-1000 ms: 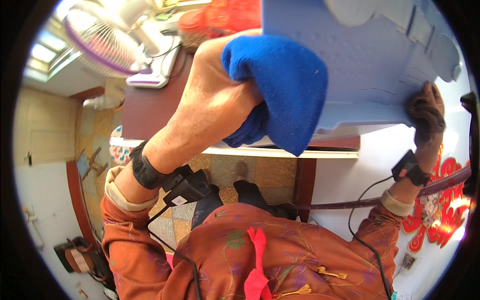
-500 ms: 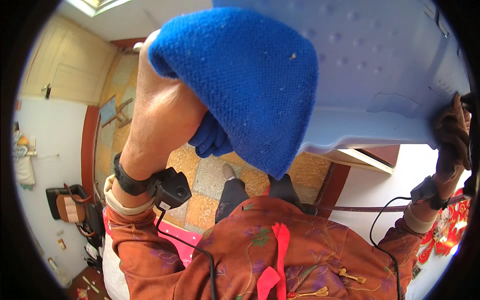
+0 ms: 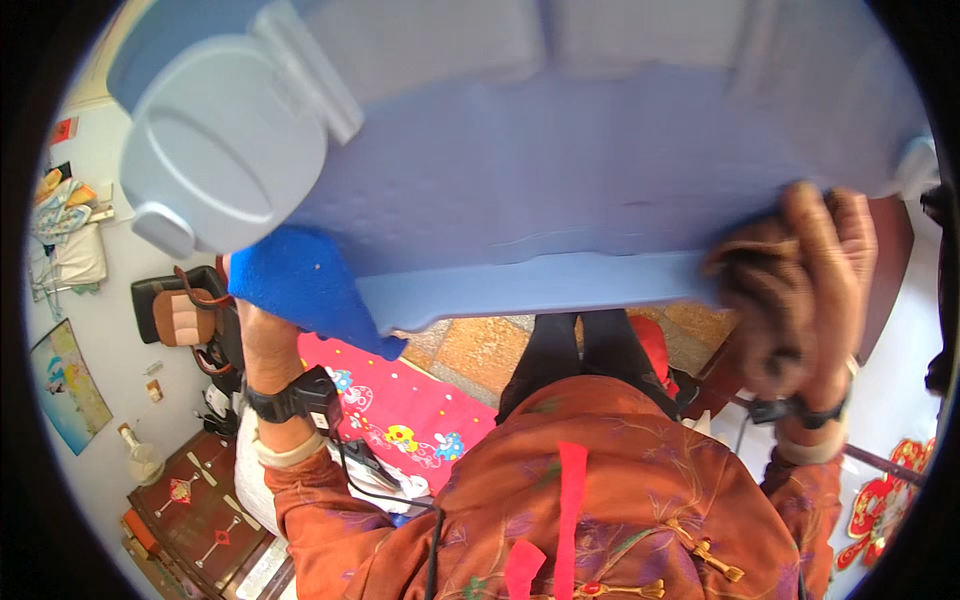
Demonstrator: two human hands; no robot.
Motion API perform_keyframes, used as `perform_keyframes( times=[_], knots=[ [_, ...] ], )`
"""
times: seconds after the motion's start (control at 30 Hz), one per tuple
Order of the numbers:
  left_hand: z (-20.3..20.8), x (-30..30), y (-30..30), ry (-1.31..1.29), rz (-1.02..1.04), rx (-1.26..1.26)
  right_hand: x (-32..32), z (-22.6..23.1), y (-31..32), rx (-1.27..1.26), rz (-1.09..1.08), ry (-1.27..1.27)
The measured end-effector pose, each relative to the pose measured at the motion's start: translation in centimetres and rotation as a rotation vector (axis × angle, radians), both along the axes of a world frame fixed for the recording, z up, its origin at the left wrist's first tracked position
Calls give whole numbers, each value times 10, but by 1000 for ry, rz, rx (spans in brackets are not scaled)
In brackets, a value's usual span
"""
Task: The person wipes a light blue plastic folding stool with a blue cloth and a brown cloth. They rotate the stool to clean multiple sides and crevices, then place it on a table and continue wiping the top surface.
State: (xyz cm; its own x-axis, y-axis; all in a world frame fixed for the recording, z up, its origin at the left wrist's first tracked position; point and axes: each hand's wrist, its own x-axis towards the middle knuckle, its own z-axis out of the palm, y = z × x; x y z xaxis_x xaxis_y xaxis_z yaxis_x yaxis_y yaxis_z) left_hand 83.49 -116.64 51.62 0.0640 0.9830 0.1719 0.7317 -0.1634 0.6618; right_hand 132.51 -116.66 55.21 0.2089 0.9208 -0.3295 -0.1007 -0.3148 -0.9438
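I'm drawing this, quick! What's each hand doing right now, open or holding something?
Left hand: holding the blue cloth, which hides its grip.
Right hand: holding the bunched brown cloth, some fingers stretched out.

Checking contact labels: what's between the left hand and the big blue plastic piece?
The blue cloth, in the head view: it sits between the left hand and the blue plastic piece. Any direct contact is hidden.

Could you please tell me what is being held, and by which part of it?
Apparently a blue plastic piece, near its lower corners: left hand with a blue cloth, grip hidden; right hand with a brown cloth.
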Motion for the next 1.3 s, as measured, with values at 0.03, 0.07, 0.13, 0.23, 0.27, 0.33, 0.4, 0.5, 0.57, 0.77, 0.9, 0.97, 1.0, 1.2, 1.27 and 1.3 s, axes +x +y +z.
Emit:
perform_keyframes(
  times=[0.03,0.07,0.13,0.23,0.27,0.33,0.4,0.5,0.57,0.77,0.9,0.97,1.0,1.2,1.27,1.3],
  knots=[
    [-14,-11,-12,-57,30,-69,-15,-10,9,15,47,2],
    [-23,-25,-17,-321,115,-199,-34,-27,14,39,47,32],
    [-45,-35,-28,-30,218,-236,-70,-66,17,100,-4,220],
    [-83,-39,-42,-43,244,-275,-108,-130,17,34,85,348],
    [-95,-40,-43,-123,280,-372,-120,-150,14,-57,68,335],
    [-122,-44,-48,-272,373,-561,-141,-190,8,-30,111,334],
    [-155,-49,-51,-258,238,-392,-158,-230,3,-57,150,258],
    [-213,-62,-60,-362,255,-413,-181,-290,-6,-90,174,229],
    [-255,-80,-69,-357,296,-492,-200,-330,-13,-107,167,233],
    [-386,-134,-107,-401,328,-648,-245,-425,-49,-167,170,108],
    [-453,-147,-133,-393,384,-650,-267,-487,-65,-215,210,-25],
    [-479,-150,-147,-363,412,-617,-275,-521,-71,-236,206,-13],
    [-495,-151,-150,-353,435,-568,-279,-539,-69,-237,217,-11],
    [-587,-163,-165,-461,517,-760,-297,-624,-71,-334,245,-88],
    [-612,-167,-166,-478,577,-716,-308,-643,-64,-291,243,-65],
    [-621,-170,-165,-576,643,-720,-314,-650,-58,-257,273,-91]
  ],
)
